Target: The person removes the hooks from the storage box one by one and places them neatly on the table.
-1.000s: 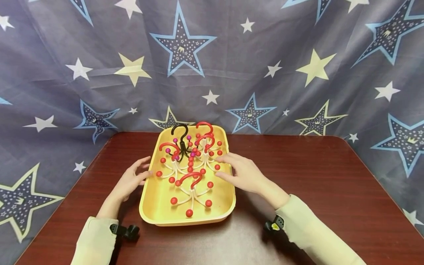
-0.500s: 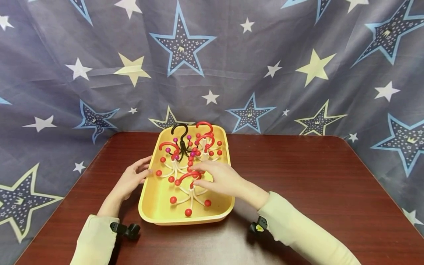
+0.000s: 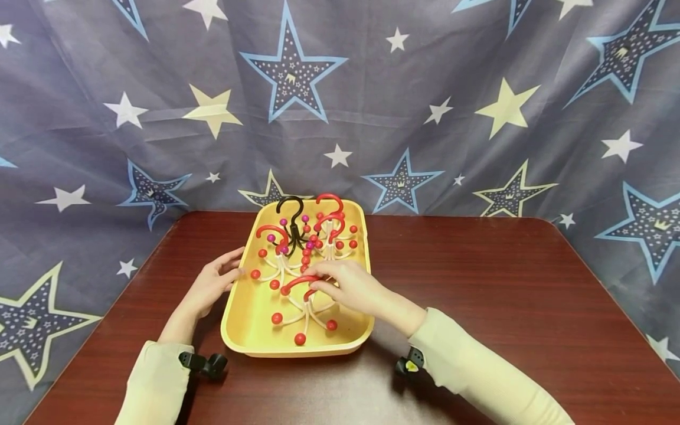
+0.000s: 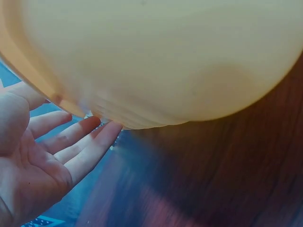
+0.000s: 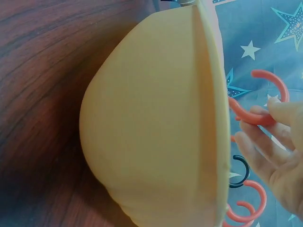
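A yellow tray [image 3: 245, 330] holds several plastic hook hangers with splayed arms tipped by small balls. In the head view my right hand [image 3: 350, 286] reaches over the tray's right side and pinches the red hook of the front hanger [image 3: 307, 307], which has white arms and red balls. The right wrist view shows thumb and fingers on that red hook [image 5: 251, 116]. My left hand [image 3: 209, 284] is at the tray's left side, fingers extended. In the left wrist view its fingertips [image 4: 111, 130] touch or nearly touch the outer wall.
Behind lie a black hanger [image 3: 295, 230] with purple balls, a red-hooked one at left [image 3: 280, 260], and two more at the back right [image 3: 330, 224]. The brown table [image 3: 478, 283] extends around the tray. A star-patterned curtain [image 3: 361, 106] hangs at its far edge.
My right hand has moved left from the tray's right rim to the front hanger and taken hold of its red hook. The left hand stays at the tray's side.
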Motion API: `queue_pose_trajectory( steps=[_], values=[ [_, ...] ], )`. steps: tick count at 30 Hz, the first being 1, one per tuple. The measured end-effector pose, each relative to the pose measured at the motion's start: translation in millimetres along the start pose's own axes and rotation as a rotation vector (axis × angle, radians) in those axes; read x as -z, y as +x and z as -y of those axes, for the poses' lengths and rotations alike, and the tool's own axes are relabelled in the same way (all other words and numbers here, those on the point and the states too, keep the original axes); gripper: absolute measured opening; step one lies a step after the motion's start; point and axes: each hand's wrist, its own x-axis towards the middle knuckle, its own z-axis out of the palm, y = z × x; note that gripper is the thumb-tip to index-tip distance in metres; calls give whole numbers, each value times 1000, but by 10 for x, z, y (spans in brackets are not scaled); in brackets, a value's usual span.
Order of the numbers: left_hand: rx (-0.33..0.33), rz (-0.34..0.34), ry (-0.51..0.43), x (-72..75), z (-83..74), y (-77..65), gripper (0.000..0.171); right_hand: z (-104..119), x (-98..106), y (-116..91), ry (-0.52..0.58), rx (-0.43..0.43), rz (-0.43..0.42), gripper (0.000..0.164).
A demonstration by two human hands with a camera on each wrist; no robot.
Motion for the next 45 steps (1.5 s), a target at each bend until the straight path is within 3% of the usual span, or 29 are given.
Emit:
queue_pose_trajectory(
  steps=[14, 31, 45],
  values=[
    [21, -23, -15, 2, 30, -60, 57, -24, 144, 34, 48, -34, -84, 16],
    [-5, 49, -62, 38, 68, -138, 62, -183, 664, 14, 11, -62, -255, 16],
    [-9, 60, -47, 46, 93, -125, 62, -449, 1172, -118, -53, -223, -341, 16]
  ],
)
